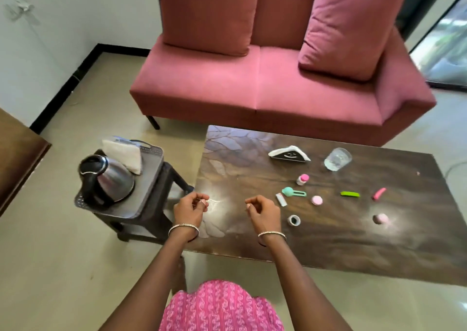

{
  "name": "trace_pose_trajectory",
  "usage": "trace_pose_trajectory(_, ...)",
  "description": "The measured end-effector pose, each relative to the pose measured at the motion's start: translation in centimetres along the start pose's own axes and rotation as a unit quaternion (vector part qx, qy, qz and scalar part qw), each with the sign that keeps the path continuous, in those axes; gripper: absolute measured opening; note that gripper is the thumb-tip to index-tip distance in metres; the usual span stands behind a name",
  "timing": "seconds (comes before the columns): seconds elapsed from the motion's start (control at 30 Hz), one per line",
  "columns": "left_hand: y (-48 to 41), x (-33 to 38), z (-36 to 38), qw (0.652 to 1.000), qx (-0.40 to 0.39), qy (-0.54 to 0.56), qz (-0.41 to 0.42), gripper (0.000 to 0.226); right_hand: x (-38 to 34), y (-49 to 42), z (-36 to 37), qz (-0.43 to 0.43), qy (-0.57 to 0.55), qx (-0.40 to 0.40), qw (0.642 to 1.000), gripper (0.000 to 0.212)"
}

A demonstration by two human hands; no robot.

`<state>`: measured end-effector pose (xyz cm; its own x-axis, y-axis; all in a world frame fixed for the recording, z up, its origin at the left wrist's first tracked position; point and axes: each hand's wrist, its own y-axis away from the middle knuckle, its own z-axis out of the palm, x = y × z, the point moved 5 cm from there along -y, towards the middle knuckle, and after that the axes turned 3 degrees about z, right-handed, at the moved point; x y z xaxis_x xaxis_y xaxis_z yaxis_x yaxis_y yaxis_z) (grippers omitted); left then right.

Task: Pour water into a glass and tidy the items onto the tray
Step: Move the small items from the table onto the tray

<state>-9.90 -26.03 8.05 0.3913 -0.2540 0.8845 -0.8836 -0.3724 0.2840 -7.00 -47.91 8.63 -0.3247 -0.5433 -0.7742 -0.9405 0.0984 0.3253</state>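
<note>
A steel kettle (pixel 107 179) with a black handle stands on a grey tray (pixel 149 171) on a small stool left of the table. A clear glass (pixel 337 159) stands at the table's far side. Small items lie on the table: a little bottle with a pink cap (pixel 302 179), a teal clip (pixel 293 192), a pink round case (pixel 316 200), a green clip (pixel 350 194), a pink clip (pixel 379 193), a tape roll (pixel 294 220), a white tube (pixel 281 199). My left hand (pixel 190 208) and right hand (pixel 262 210) hover over the table's near left, fingers loosely curled, holding nothing.
A folded white cloth (pixel 123 153) lies on the tray behind the kettle. A black napkin holder (pixel 289 155) stands left of the glass. A pink ball-like item (pixel 380 219) lies at the right. A pink sofa (pixel 265 85) stands behind the dark wooden table (pixel 353 242).
</note>
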Motion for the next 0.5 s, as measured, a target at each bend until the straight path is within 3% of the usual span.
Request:
trace_pose_trajectory(0.2, 2.9, 1.9, 8.2, 0.997, -0.075, -0.030, 0.005, 0.021, 6.0, 1.5, -7.9, 0.056, -0.019, 0.066, 0.996, 0.015)
trace_pose_trajectory(0.5, 1.9, 2.0, 18.8, 0.985, -0.155, -0.069, 0.004, 0.027, 14.2, 0.7, -14.0, 0.150, -0.065, 0.118, 0.980, 0.012)
